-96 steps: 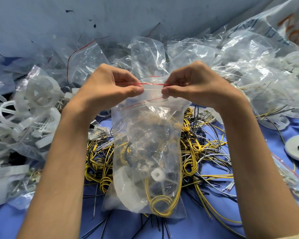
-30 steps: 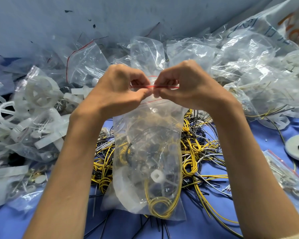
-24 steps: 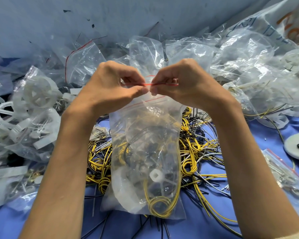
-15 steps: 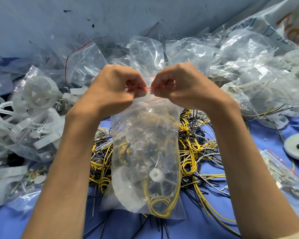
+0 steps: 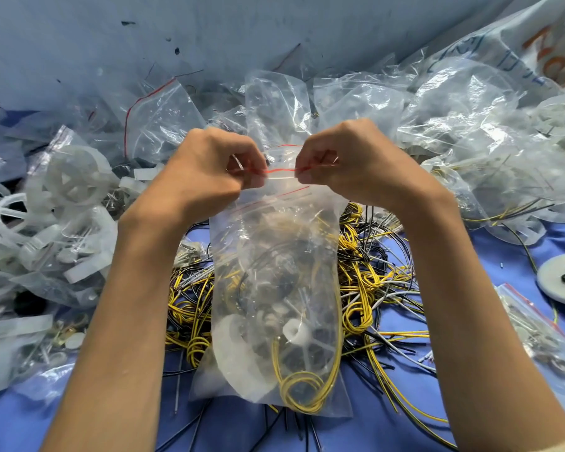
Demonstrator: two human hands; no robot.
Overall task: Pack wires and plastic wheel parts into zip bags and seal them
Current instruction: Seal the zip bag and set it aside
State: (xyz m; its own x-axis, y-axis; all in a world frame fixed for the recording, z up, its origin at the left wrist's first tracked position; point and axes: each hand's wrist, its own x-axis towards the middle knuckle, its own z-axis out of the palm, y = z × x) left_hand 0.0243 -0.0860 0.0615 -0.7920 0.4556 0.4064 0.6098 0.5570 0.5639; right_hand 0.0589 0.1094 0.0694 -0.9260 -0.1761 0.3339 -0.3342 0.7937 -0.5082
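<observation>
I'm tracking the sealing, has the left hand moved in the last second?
Yes. The left hand has shifted slightly left, toward the white wheel, widening its gap from the right hand along the zip bag's top.

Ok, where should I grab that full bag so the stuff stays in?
Take the zip bag by its flat top strip, along the red zip line, pinching one end from each side, as the left hand and right hand do. The wheel part and yellow wire sit at the bottom, so it should hang upright.
</observation>
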